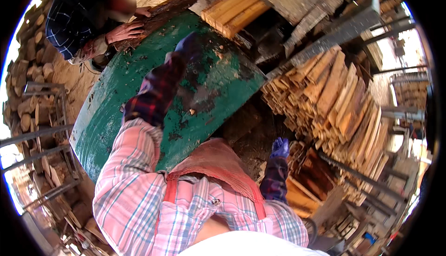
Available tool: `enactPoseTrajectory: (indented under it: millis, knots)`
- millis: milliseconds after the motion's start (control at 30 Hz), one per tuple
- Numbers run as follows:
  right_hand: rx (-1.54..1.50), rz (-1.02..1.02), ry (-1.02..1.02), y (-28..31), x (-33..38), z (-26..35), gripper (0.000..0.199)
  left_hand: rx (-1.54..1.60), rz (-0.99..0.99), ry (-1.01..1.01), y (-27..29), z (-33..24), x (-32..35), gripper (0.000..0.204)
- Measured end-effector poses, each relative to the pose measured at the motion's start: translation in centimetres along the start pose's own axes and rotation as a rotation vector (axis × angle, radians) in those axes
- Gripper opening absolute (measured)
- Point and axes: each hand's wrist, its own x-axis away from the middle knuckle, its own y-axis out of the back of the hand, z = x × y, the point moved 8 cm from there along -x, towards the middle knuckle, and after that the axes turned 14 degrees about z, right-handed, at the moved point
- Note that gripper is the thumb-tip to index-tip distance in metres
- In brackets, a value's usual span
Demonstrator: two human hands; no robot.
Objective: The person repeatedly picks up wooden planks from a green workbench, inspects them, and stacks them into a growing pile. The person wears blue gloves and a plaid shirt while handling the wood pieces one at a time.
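My left hand [188,46], in a blue glove, reaches out over the far part of a green table [111,130] with worn dark patches. Motion smears its fingers, and I see nothing in its grasp. Lower down on the right, my right hand [279,148] wears a blue-purple glove, with its fingers partly apart and nothing in them. It hangs beside a large pile of split wood strips [334,98]. Across the table, another person's hand [125,32] rests on a dark, bark-covered slab [162,15] along the far edge.
A bundle of sawn boards [234,12] lies beyond the table's far corner. A grey metal beam [334,30] runs above the wood pile. Metal frames [46,137] and stacked logs [35,70] stand on the left. Scraps of wood [306,186] lie below my right hand.
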Motion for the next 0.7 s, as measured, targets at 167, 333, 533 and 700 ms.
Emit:
enactPoseTrajectory:
  millis: [167,333,533,700]
  knots:
    - [0.34,0.239,-0.143,-7.1,2.3,-1.1,0.034,-0.065,-0.271,-0.248,1.3,-4.1,-5.0,0.047]
    - [0.429,0.285,-0.166,-10.7,4.9,1.3,0.031,0.022,-0.064,-0.161,1.7,-4.2,-7.9,0.049]
    - [0.561,0.379,-0.115,-18.0,4.6,3.3,0.037,-0.263,-0.251,-0.069,8.6,-5.5,-1.3,0.042]
    - [0.221,0.778,-0.254,-29.3,8.0,-1.5,0.042,-0.049,-0.276,-0.011,13.8,-1.3,13.7,0.043]
